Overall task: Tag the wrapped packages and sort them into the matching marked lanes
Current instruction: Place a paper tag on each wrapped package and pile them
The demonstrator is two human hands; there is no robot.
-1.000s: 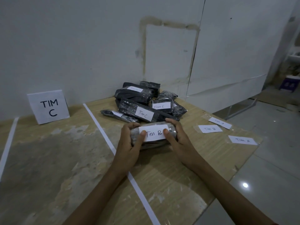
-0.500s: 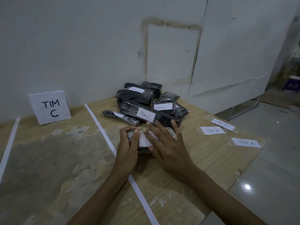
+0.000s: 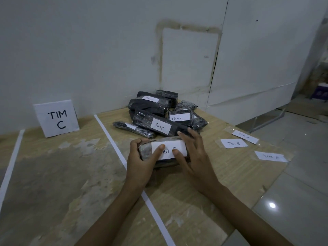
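A: Where's the Tim B package (image 3: 147,153)?
B: Centre frame, just right of the white tape line (image 3: 113,139). Left hand (image 3: 142,160) curls round its end; right hand (image 3: 195,153) lies spread, thumb pressing the tag (image 3: 168,145).
A: Handling?
B: Looks soft, slick wrap — I'd grip both ends.

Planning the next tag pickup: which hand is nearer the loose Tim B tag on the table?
Right. The right hand presses the right end of the package, just left of the loose Tim B tag; the left hand grips its left end, farther off.
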